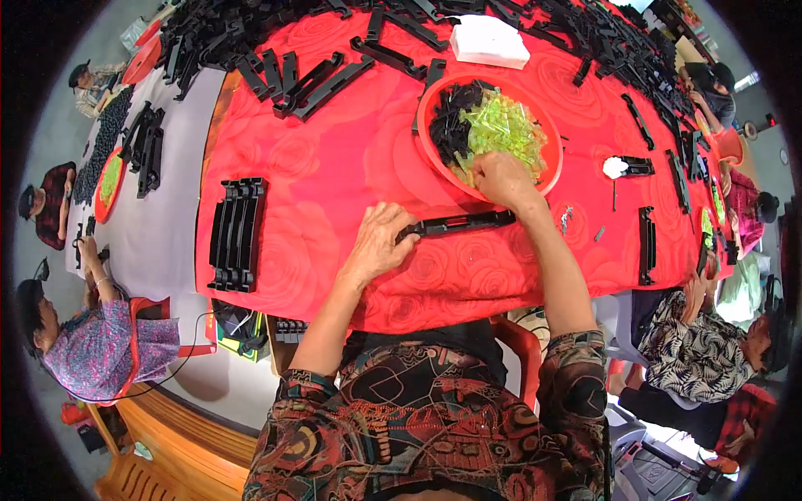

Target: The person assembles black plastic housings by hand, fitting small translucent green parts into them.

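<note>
Where the red rose-patterned tablecloth (317,179) spreads before the person, a broad heap of black plastic housings (209,42) lines its far edge. On the right of the middle sits a round red bowl (549,177), its left part filled with thin black pieces (454,121) and its middle and right with translucent yellow-green pieces (508,125). To the left, on a grey-covered surface, an oval red dish (101,215) also holds yellow-green pieces. A white block (489,43) stands just beyond the bowl, and four slotted black housings (237,235) lie side by side at the left.

Near the person, one long black housing (459,224) lies crosswise in front of the bowl. The left hand (378,240) is partly closed, thumb and fingers gripping its left end. The right hand (504,179) dips into the bowl's near side, fingers bent together at the yellow-green pieces; whether it pinches one I cannot tell.
</note>
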Demonstrator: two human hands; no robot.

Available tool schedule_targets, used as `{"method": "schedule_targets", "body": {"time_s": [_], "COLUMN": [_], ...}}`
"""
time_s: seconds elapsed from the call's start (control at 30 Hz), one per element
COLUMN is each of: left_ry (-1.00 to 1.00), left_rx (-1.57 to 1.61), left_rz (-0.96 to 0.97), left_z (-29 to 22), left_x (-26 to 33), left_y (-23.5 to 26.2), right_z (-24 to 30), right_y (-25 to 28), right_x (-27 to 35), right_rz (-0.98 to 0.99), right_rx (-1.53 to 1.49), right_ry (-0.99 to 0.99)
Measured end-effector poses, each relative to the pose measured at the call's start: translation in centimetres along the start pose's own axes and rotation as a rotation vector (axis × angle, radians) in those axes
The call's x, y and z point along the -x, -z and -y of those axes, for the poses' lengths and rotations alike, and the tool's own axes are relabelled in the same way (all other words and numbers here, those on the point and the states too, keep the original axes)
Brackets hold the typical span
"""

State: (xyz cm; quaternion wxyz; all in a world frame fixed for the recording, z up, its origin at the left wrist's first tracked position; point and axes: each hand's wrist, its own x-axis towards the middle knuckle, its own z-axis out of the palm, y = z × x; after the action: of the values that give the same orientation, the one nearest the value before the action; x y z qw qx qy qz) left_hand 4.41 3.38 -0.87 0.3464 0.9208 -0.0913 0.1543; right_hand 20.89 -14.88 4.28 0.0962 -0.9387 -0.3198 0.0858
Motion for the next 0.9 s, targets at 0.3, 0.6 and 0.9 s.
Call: {"method": "schedule_targets", "body": {"time_s": [0.3,0.6,0.9], "left_ry": [-0.087,-0.147,-0.23], "left_rx": [0.024,-0.021,-0.069], "left_rz": [0.149,0.183,0.058], "left_z": [-0.8,-1.1,-2.8], "left_x": [1.0,0.9,1.2], "left_y": [0.7,0.3,-0.2], "right_z": [1.6,5.7,7.1], "right_y": [2.1,-7.5,-8.9], "right_x": [8.6,11.5,10.6], "right_rz": [-0.564,-0.774,-0.783], "right_rx": [-0.74,-1.026,-0.676], "right_ry": [-0.176,-0.483,-0.438]}}
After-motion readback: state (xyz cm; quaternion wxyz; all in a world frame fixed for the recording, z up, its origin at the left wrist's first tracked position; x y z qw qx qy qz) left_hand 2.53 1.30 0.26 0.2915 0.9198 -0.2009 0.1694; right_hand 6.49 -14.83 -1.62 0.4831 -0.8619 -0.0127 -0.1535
